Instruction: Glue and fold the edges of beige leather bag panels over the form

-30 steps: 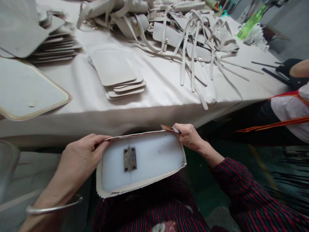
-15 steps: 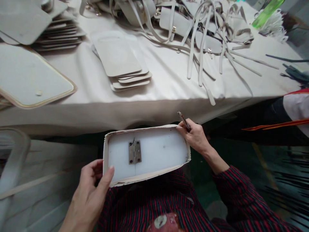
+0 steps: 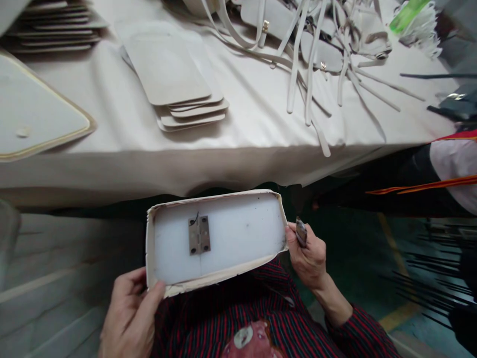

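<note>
A white hinged panel (image 3: 231,233), with a cream leather-like strip (image 3: 149,248) standing up around its edge, is held level in front of my body. A metal hinge (image 3: 199,235) is fixed left of its middle. My left hand (image 3: 130,308) grips the lower left corner, thumb on the rim and fingers partly hidden beneath. At the right end, my right hand (image 3: 307,253) pinches the rim between thumb and fingers. That same hand also clasps a short tool with a stained tip (image 3: 301,232); its exact kind cannot be made out.
Ahead is a cloth-covered table (image 3: 253,134). On it lie stacked cream pieces (image 3: 171,69), a pale board (image 3: 37,109) and cream bags with straps (image 3: 294,59). A person's sleeve (image 3: 454,159) shows at right, and a pale crate-like surface (image 3: 67,248) at left.
The panel and both hands have shifted slightly left in view. My right hand has slid from the upper right corner down along the right end, and the tool now points more upright.
</note>
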{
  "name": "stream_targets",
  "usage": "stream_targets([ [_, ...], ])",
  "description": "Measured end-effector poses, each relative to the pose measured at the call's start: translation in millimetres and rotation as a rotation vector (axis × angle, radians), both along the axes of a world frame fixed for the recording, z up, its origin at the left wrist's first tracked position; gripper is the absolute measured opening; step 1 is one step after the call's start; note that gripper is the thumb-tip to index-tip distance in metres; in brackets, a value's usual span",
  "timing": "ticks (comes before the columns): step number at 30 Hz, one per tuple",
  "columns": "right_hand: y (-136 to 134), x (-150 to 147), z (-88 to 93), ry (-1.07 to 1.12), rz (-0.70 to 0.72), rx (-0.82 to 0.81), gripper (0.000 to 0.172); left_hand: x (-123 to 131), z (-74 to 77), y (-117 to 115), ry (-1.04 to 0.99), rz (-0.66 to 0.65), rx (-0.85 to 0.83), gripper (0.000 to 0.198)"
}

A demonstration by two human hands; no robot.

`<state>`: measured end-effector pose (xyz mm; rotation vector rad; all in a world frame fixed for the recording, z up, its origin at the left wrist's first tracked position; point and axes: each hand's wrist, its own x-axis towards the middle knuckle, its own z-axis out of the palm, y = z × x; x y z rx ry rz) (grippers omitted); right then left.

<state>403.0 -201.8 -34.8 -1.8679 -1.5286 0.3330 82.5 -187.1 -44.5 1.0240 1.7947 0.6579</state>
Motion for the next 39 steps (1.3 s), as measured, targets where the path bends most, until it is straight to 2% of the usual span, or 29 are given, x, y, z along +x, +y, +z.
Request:
stream_targets([
  [3,1.7,4.0,0.5,-0.007,-0.014,-0.013,0.012,5.3,17.0,2.1,-0.016,-0.007,0.012,0.054],
  [5,2.9,5.9,-0.2,0.09,0.001,-0.062,0.017,10.6,23.8,2.2,0.101,-0.062,0.215,0.055],
  [7,4.3,5.7,-1.4,0.229,-0.025,-0.119,0.02,17.3,24.8,2.6,0.274,-0.312,0.517,0.049],
  [9,5.4,3.8,-2.2,0.357,-0.089,-0.183,0.023,24.8,21.6,4.7,0.421,-0.673,0.746,0.032],
  [11,6.0,2.6,-2.0,0.412,-0.127,-0.234,0.024,31.3,18.6,9.1,0.472,-0.913,0.805,0.021],
  [14,8.3,6.1,0.5,0.387,-0.096,-0.248,0.02,34.2,22.7,22.5,0.302,-1.018,0.69,0.015],
  [16,15.2,12.0,2.3,0.433,-0.067,-0.256,0.022,30.6,31.3,38.2,0.19,-0.97,0.636,0.014],
  [17,21.4,15.6,2.5,0.485,-0.059,-0.264,0.024,27.9,36.0,48.4,0.195,-0.901,0.628,0.015],
  [18,29.5,19.2,2.2,0.538,-0.054,-0.269,0.027,25.2,39.9,59.7,0.255,-0.815,0.635,0.018],
  [21,61.4,29.4,-1.5,0.61,-0.026,-0.257,0.037,20.1,44.0,95.6,0.595,-0.607,0.68,0.047],
  [23,81.6,34.8,-4.1,0.566,0.055,-0.24,0.032,20.0,40.7,114.1,0.704,-0.589,0.638,0.05],
  [25,94.6,38.6,-4.4,0.435,0.157,-0.206,0.025,21.1,36.5,124.6,0.718,-0.589,0.578,0.041],
  [30,95.1,36.8,4.3,0.066,0.276,-0.01,0.023,20.4,33.1,132.3,0.722,-0.577,0.5,0.042],
  [35,90.3,28.5,6.8,-0.063,0.23,0.047,0.023,18.2,32.7,148.7,0.451,-0.568,0.338,0.044],
  [39,86.6,25.6,6.8,-0.022,0.154,0.056,0.023,15.0,32.2,150.1,0.429,-0.54,0.308,0.039],
])
